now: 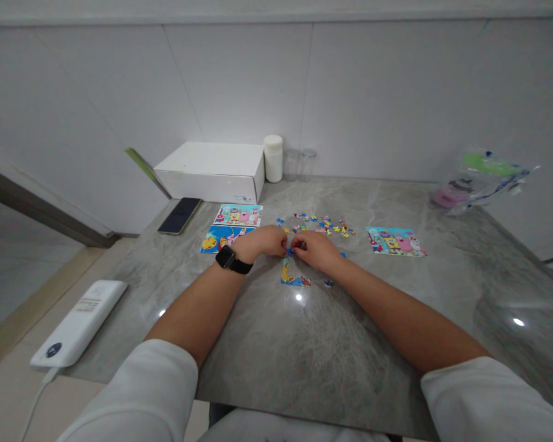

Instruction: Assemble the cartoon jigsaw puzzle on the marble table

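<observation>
My left hand, with a black watch on its wrist, is closed, fingertips down at a blue jigsaw piece. Facing it, my right hand pinches at the same spot with thumb and forefinger. The fingers partly cover that piece. Just below the hands lies a small joined corner of a jigsaw puzzle, yellow and blue. A loose jigsaw piece rests to its right. Beyond my hands, several scattered jigsaw pieces are spread on the grey table.
Picture cards lie left of the pieces, and another picture card lies right. A phone, white box, white bottle and clear jars stand or lie behind. A plastic bag sits far right, a white power bank near left.
</observation>
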`<state>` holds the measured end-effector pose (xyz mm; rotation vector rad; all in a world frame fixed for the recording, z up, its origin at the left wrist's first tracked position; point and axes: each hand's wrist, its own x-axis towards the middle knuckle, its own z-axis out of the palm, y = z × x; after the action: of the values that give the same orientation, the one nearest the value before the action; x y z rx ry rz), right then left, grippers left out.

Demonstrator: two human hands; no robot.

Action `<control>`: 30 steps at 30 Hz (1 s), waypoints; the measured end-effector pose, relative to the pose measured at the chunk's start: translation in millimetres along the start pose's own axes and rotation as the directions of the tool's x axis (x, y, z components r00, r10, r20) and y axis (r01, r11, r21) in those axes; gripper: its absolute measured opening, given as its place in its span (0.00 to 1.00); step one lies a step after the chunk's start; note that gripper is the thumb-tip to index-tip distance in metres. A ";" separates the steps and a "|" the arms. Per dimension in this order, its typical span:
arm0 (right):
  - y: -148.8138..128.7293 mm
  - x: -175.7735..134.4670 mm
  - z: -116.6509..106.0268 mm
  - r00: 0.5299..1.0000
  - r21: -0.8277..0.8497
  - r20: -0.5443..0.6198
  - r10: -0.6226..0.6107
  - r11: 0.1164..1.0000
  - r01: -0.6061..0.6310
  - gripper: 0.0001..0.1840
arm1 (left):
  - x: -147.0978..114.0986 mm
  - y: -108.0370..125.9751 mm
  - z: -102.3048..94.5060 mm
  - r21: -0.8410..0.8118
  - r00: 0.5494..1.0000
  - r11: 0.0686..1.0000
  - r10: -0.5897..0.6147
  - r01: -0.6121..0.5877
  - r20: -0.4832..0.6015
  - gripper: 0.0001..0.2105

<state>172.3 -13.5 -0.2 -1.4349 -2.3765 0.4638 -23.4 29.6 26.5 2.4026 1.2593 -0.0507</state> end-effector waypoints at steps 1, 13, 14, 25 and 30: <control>-0.4 0.0 0.3 1.000 -0.019 0.004 -0.004 1.000 0.004 0.06 | -0.6 1.4 -1.0 0.017 1.000 1.000 -0.001 0.001 0.008 0.02; -0.3 -3.9 -7.7 0.996 -0.108 0.040 -0.080 0.991 0.084 0.08 | -3.2 17.4 -12.5 0.211 0.987 0.977 -0.037 0.002 0.159 0.13; -0.4 -4.1 -7.3 0.996 -0.112 0.047 -0.078 0.990 0.083 0.08 | -3.3 17.6 -12.2 0.212 0.986 0.977 -0.035 0.000 0.161 0.13; 0.0 -2.2 -10.2 0.994 -0.130 0.090 -0.055 0.989 0.066 0.10 | -1.7 16.5 -10.5 0.185 0.985 0.983 -0.031 -0.001 0.167 0.12; 12.1 1.2 -23.6 1.000 -0.082 0.026 -0.008 0.997 0.010 0.11 | -2.6 14.1 -13.4 0.123 0.982 0.992 -0.038 0.015 0.183 0.11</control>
<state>191.5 -4.5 15.8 -1.4613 -2.4472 0.3891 -15.9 25.7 44.2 2.4172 1.2329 -0.3606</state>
